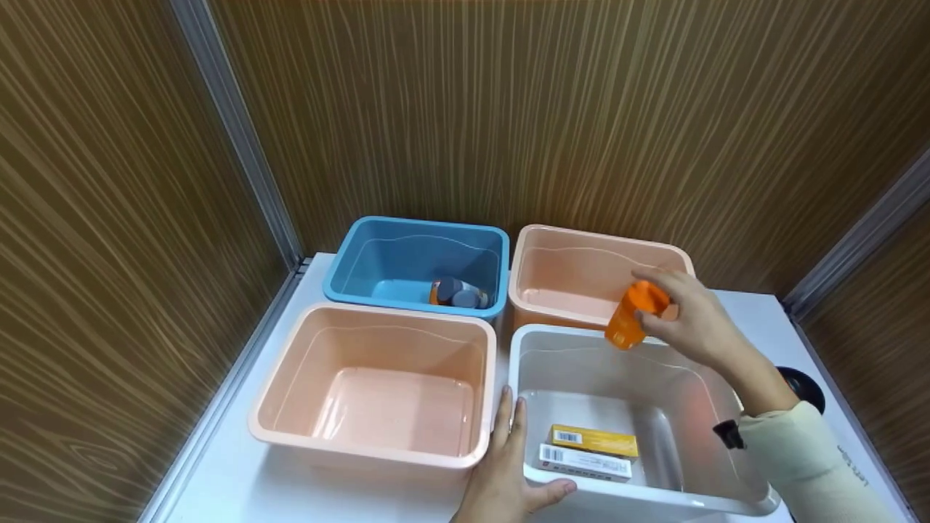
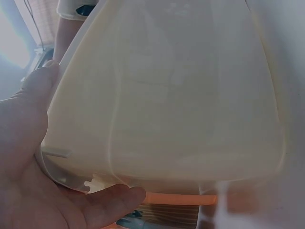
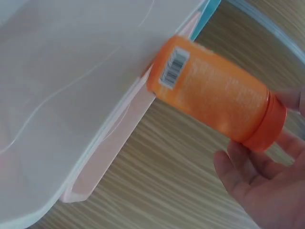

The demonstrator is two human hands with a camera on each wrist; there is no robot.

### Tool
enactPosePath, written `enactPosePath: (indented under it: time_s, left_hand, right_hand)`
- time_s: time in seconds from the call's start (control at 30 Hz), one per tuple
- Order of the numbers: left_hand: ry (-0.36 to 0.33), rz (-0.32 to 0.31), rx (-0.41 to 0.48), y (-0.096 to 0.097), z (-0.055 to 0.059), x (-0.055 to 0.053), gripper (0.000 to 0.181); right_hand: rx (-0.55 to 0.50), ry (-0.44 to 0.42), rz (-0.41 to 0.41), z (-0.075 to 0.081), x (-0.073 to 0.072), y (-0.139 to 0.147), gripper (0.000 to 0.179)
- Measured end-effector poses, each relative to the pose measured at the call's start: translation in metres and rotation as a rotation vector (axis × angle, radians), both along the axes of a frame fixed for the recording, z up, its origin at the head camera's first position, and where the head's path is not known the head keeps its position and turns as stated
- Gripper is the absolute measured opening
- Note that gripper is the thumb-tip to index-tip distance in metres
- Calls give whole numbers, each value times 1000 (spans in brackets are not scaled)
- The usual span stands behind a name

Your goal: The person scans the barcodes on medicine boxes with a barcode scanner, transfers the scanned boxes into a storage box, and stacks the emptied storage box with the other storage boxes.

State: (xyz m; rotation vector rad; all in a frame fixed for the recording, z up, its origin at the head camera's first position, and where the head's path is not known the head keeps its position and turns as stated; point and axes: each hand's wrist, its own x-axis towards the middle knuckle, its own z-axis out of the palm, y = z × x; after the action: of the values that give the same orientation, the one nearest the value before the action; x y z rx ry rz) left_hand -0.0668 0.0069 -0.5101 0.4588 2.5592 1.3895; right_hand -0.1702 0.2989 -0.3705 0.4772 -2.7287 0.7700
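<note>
My right hand (image 1: 694,323) pinches an orange bottle (image 1: 623,327) by its orange cap. The bottle hangs tilted above the back rim of the white bin (image 1: 697,501). A barcode label shows on its side in the right wrist view, where the other fingers (image 3: 240,167) are beside the cap. My left hand (image 1: 501,472) rests at the front left corner of the white bin, with straight fingers along its left side and the thumb by the front rim. Inside that bin lie a yellow box (image 1: 596,440) and a white box (image 1: 585,463), side by side.
A pink bin (image 1: 374,454) stands left of the white one, another pink bin (image 1: 603,236) behind it. The blue bin (image 1: 436,225) at the back left holds grey-capped bottles (image 1: 461,292). Behind the right forearm is a black round object (image 1: 803,388). Wood-patterned walls (image 1: 465,109) enclose the table.
</note>
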Motion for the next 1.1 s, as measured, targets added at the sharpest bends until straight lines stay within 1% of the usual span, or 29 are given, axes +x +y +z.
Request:
enactPosePath:
  time_s: [0.1,0.2,0.4,0.57,0.73,0.9,1.0,1.1]
  left_hand:
    - [-19,1,-1,1,1,0,127]
    - [-34,1,-11,2,1,0,128]
    - [-41,2,-11,1,1,0,128]
    - [-41,2,-18,1,2,0,128]
    - [-59,1,-22,1,2,-1,129]
    - [-45,-3,-8,1,0,-1,129]
    - [-41,-5,13,1,0,-1,129]
    - [-47,-4,25,0,-1,-1,129]
  right_hand:
    - [-16,-49,-53,-2,-5,5,54]
    - [-26,-90,-85,-4,-10,9,51]
    - [-24,-112,-114,-4,-14,12,49]
    - [-18,-108,-108,-4,-14,10,49]
    - [-37,-94,-87,-5,-15,8,49]
    - [-17,-40,-71,-9,-16,8,47]
    - [-10,-22,-78,-10,-16,8,48]
    - [-15,-41,-105,-9,-14,7,54]
